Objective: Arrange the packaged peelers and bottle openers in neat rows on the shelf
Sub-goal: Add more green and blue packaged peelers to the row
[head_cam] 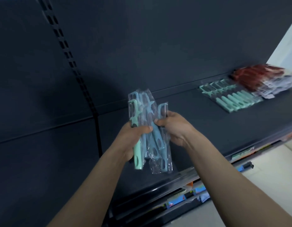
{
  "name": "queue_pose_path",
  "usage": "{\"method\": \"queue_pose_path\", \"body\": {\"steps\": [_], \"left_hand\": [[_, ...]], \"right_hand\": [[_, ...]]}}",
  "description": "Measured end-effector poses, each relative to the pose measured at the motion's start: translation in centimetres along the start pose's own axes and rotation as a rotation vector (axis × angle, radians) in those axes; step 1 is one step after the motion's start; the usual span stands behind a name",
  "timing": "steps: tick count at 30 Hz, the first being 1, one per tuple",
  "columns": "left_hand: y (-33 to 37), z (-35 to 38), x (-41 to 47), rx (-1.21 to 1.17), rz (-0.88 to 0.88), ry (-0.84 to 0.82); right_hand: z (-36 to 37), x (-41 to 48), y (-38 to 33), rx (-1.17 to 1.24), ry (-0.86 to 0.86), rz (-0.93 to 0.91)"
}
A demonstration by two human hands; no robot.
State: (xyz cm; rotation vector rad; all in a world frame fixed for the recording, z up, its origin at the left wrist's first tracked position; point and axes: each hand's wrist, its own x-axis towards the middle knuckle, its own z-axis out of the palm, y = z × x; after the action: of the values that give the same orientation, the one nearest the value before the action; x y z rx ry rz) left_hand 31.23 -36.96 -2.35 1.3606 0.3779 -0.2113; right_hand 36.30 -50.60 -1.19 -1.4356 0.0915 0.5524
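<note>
A: Where are the packs found?
B: A bundle of packs [148,108] is held upright above the shelf [207,128], near its middle and clear of the deck. Blue peelers are seen through the clear plastic, and one mint peeler [137,154] is carried at the bundle's left edge.

A: How are the hands placed?
B: The left hand [133,136] is wrapped round the bundle's left side, with fingers curled over the front. The right hand [173,126] is closed on the right side, thumb and fingertips pinched on the plastic. The fingertips of the two hands are brought nearly together.

A: What is laid on the shelf?
B: A mint row [232,97] is laid flat well to the right, packs overlapped side by side and handles pointed toward the front edge. Grey packs [270,89] are set just beside it, and a red pile [256,74] is stacked behind those at the far right end. Detail there is blurred.

A: And around the shelf?
B: A dark back panel [142,46] is seen behind, with a slotted upright [73,66] at the left. Coloured goods [197,190] are glimpsed on a lower shelf [142,203], and pale floor [273,185] is shown at the right.
</note>
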Motion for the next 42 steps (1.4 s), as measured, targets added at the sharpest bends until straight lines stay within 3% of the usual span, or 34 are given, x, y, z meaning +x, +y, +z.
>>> {"method": "queue_pose_path", "body": {"steps": [7, 19, 25, 31, 35, 38, 42], "left_hand": [[0.0, 2.7, 4.5, 0.091, -0.019, -0.065], [-0.1, 7.3, 7.4, 0.063, -0.035, -0.001], [-1.0, 10.0, 8.5, 0.195, 0.050, 0.292], [-1.5, 12.2, 8.4, 0.388, 0.119, 0.510], [-1.4, 13.3, 7.6, 0.522, 0.090, 0.614], [-1.2, 13.8, 6.9, 0.590, 0.079, 0.610], [-0.7, 13.4, 5.6, 0.387, 0.089, 0.478]], "right_hand": [[-3.1, 2.7, -1.0, -0.215, 0.184, 0.012], [-8.8, 6.0, -2.0, -0.428, 0.219, -0.005], [-11.2, 8.0, -2.1, -0.424, 0.033, 0.013], [-12.8, 9.2, -2.9, -0.591, -0.063, -0.259], [-12.0, 8.1, -3.5, -0.512, -0.259, -0.259], [-10.5, 7.8, -3.3, -0.504, -0.334, -0.226], [-9.6, 7.8, -3.7, -0.435, -0.341, -0.127]]}}
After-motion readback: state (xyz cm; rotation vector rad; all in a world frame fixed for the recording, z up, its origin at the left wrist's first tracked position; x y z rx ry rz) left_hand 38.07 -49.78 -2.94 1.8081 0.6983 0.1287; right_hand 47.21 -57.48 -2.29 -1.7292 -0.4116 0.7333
